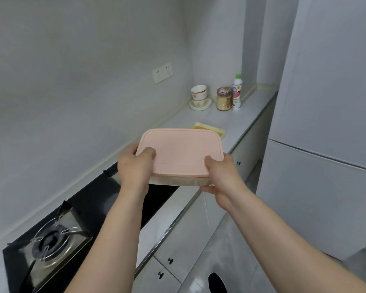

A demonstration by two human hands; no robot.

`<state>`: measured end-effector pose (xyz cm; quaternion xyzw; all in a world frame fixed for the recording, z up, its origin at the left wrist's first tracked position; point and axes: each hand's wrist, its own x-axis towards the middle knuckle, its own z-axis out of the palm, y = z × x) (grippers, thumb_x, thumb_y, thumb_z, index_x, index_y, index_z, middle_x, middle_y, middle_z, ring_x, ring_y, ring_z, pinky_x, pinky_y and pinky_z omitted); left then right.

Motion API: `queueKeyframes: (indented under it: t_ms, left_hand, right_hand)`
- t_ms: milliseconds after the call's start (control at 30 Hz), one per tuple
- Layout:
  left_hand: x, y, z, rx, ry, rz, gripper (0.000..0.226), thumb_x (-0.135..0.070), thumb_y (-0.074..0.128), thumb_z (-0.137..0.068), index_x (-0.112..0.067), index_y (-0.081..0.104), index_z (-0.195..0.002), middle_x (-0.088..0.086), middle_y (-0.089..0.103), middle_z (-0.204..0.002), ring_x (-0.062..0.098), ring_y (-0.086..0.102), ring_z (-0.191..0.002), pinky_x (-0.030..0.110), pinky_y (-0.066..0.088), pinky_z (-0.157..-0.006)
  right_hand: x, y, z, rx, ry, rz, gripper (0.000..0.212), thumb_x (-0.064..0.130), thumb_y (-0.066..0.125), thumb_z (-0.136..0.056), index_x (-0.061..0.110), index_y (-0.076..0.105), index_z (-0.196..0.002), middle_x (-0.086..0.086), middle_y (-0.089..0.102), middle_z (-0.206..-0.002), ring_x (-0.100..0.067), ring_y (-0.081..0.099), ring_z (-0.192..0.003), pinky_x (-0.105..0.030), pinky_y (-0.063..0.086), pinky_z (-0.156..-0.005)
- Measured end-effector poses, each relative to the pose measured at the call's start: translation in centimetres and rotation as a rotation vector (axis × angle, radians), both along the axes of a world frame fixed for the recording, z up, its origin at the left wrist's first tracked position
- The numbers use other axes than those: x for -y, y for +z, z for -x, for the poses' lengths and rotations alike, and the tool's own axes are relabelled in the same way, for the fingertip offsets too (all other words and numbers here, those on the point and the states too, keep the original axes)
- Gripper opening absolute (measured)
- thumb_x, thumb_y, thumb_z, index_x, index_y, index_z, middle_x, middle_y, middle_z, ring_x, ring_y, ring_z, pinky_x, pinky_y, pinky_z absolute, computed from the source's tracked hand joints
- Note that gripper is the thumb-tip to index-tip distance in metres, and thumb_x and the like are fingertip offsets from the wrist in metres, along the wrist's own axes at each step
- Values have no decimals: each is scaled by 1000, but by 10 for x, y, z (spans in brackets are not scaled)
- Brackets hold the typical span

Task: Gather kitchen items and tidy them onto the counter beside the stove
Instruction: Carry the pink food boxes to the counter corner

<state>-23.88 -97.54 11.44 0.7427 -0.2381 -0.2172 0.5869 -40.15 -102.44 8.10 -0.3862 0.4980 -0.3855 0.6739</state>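
1. Box point(179, 153) held above the stove's point(51, 237) right end, near the counter point(199, 117).
2. Left hand point(133, 168) and right hand point(221, 176) grip its near corners, thumbs on the lid.
3. Likely light, stiff, smooth plastic; hold both ends.

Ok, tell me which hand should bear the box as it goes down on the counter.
Right, probably: the right hand shows fingers under the box, thumb on its lid. The left hand clasps the side, its fingers hidden.

No lettering is legible; the print on the white bottle point(236, 93) is too blurred.
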Motion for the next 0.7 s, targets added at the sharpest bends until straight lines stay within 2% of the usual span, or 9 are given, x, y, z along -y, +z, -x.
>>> queueKeyframes:
  t_ms: [67, 167, 233, 400, 500, 567, 633, 700]
  left_hand:
    - [39, -8, -7, -25, 7, -3, 37, -27, 61, -67, -28, 72, -102, -2, 73, -93, 26, 69, -89, 51, 59, -81]
    - [100, -17, -20, -13, 3, -3, 38, -24, 62, -71, -22, 72, -107, 2, 73, -100, 22, 67, -88, 42, 56, -79]
    - [145, -17, -29, -27, -20, -5, 36, -21, 62, -76, -18, 71, -111, 3, 72, -100, 21, 66, -88, 42, 58, -80]
    - [230, -18, -44, -64, -45, -20, 22, -16, 62, -80, -20, 71, -100, 2, 71, -94, 24, 66, -90, 40, 55, -78]
    - [269, -22, -54, -85, -38, -53, 12, -13, 63, -82, -22, 69, -88, 3, 70, -92, 25, 66, -90, 48, 56, -84]
    - [294, -27, -64, -121, -15, -65, 17, -11, 64, -83, -16, 71, -97, 1, 69, -94, 23, 65, -91, 49, 57, -88]
    - [322, -34, -75, -155, 18, -71, 18, -8, 65, -83, -12, 71, -100, 0, 68, -94, 21, 63, -92, 45, 56, -90]
    - [346, -39, -87, -185, 41, -82, 10, -5, 66, -81, -11, 71, -87, 2, 69, -90, 23, 63, -91, 45, 54, -93]
  right_hand:
    - [39, -6, -6, -28, 10, 23, 36, 27, 46, -100, 27, 36, -135, 8, 58, -108, -17, 60, -91, -50, 56, -89]
    - [99, -9, -16, -77, 4, 19, 39, 30, 46, -100, 26, 36, -138, 5, 58, -113, -22, 60, -99, -47, 58, -85]
    - [142, -8, -22, -94, -8, 14, 35, 30, 46, -100, 23, 39, -134, 3, 58, -112, -23, 60, -98, -48, 58, -86]
    - [229, -7, -31, -118, -51, 29, 26, 30, 50, -99, 21, 38, -121, 5, 55, -104, -24, 61, -97, -52, 57, -87]
    - [279, -12, -40, -126, -71, 45, 29, 31, 53, -98, 17, 37, -117, 0, 55, -104, -28, 62, -99, -48, 58, -84]
    - [314, -19, -51, -136, -64, 62, 32, 31, 56, -97, 14, 39, -118, -1, 55, -102, -28, 62, -97, -45, 58, -78]
    - [355, -28, -67, -164, -48, 77, 35, 31, 55, -96, 13, 41, -122, 3, 53, -98, -22, 60, -91, -45, 58, -80]
    - [393, -38, -83, -192, -22, 89, 38, 31, 53, -96, 11, 43, -127, 3, 53, -97, -21, 57, -90, -48, 57, -85]
